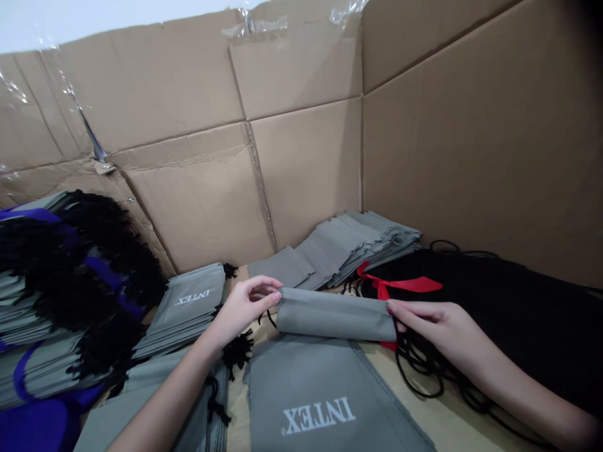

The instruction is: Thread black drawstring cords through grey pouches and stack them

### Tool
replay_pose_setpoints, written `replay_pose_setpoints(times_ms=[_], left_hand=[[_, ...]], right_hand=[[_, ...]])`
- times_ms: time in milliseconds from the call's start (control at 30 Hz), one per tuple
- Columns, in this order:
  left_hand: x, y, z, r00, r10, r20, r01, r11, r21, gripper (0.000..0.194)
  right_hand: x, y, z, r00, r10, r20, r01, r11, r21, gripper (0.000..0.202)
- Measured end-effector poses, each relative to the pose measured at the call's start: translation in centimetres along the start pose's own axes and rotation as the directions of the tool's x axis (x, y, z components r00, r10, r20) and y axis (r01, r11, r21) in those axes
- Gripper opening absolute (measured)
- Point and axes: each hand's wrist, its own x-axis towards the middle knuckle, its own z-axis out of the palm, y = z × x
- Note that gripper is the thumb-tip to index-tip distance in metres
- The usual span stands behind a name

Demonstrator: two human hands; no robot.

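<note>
Stretched between my two hands is the upper part of a grey drawstring bag (336, 316). My left hand (249, 306) pinches its left corner between thumb and fingers. At the opposite corner, my right hand (436, 323) pinches the fabric, with a black cord close to its fingertips. Just below lies a stack of grey bags (320, 383) printed INTEX, the lettering upside down to me. Whether the held bag is the top one of that stack, I cannot tell. Behind my right hand a red ribbon (409, 284) is tied around a large bundle of black cords (499, 314).
Cardboard walls (301, 169) close off the back and right. Several grey pieces (339, 242) lie fanned out against them. On the left are corded INTEX bags (188, 301) and bundles tied with blue ribbon (101, 270). Loose black cord loops (424, 380) trail by my right wrist.
</note>
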Motion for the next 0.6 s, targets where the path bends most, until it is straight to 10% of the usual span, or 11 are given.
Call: replay_pose_setpoints(times_ms=[600], left_hand=[[-0.3, 0.7, -0.2, 0.997, 0.042, -0.069, -0.032, 0.99, 0.135, 0.025]], right_hand=[[-0.3, 0.2, -0.4, 0.985, -0.018, -0.169, 0.012, 0.999, -0.035, 0.037]])
